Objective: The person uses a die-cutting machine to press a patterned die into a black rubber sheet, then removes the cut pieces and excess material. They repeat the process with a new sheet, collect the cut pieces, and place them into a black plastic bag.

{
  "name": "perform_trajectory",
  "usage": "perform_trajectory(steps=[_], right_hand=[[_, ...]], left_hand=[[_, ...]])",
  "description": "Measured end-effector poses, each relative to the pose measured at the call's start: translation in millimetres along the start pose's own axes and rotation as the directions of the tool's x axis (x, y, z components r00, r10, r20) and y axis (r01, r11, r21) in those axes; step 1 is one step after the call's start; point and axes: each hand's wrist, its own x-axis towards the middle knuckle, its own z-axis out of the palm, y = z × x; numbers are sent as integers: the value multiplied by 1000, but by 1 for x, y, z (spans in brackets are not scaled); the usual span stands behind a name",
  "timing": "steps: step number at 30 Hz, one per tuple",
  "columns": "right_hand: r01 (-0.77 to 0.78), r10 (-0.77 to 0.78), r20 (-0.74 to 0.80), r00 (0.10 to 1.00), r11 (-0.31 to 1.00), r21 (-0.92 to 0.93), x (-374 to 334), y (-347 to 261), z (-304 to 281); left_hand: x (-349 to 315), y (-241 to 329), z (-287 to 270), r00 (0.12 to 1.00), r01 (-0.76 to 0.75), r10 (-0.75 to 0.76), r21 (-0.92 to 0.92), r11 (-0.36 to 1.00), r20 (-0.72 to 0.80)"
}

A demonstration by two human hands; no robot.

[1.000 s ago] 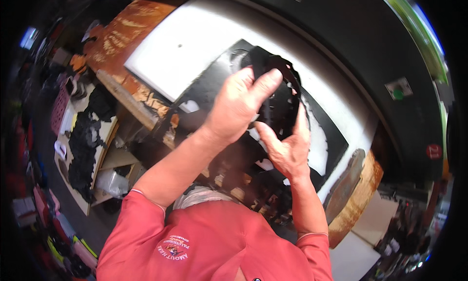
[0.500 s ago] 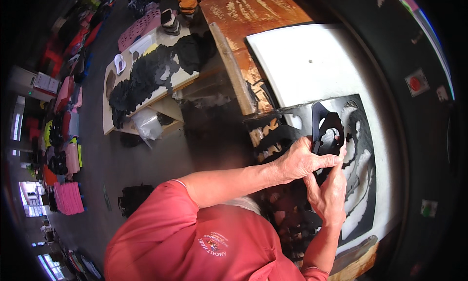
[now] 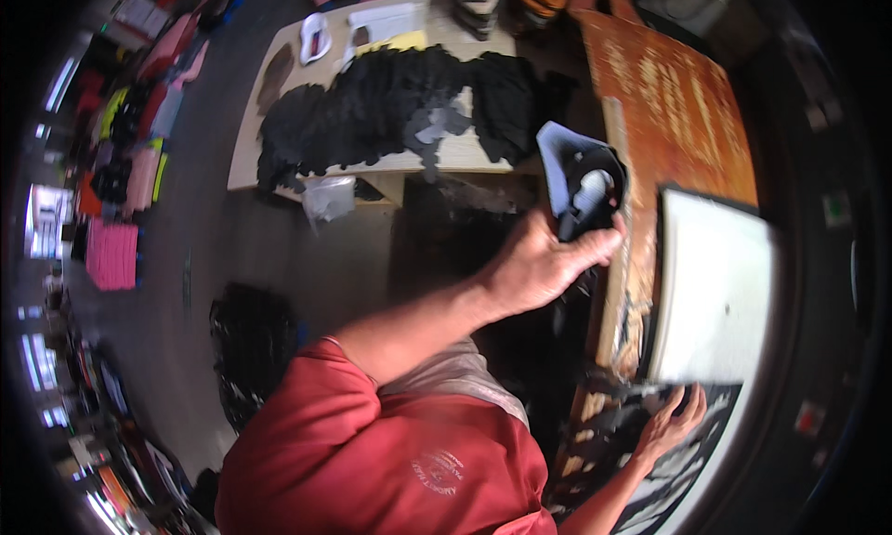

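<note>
My left hand [image 3: 534,267] grips a bent black cut-out piece [image 3: 556,159] with a rounded hole, its outer face catching a bluish-grey light. Thumb and fingers pinch its lower end, and it is raised between the two tables. I cannot tell whether it is one piece or several layers. My right hand [image 3: 671,428] is at the black sheet with cut-out gaps [image 3: 692,475], fingers stretched out and apart. The sheet lies at the near end of a white board [image 3: 715,298]. Whether my right fingertips touch the sheet is unclear.
Ahead to the left, a pale table [image 3: 246,154] carries heaped black cut pieces [image 3: 390,108] and a white sole-shaped item [image 3: 315,38]. A worn orange-brown wooden board [image 3: 669,98] lies beyond the white one. A black bag-like heap [image 3: 246,349] sits on the floor at left.
My hands have parted. The left carried the black cut-out piece away from the sheet toward the pale table, while the right let go and opened over the sheet. The view has turned left.
</note>
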Motion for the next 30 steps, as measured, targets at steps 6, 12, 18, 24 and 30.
perform_trajectory(steps=[6,12,18,24,30], right_hand=[[116,-120,-11,993,978,-172,13,16,15],[270,-277,19,961,913,-307,21,36,14],[374,-376,76,923,837,-399,19,50,12],[207,-212,33,977,892,-403,16,50,12],[-15,33,42,999,932,-363,10,-7,9]], left_hand=[[17,54,-182,936,42,165,564,825,-311],[1,100,-386,593,603,441,734,311,-674],[-18,157,-560,279,901,363,373,220,-889],[23,119,-654,116,982,277,152,110,-954],[19,35,-759,-11,994,287,20,106,-958]])
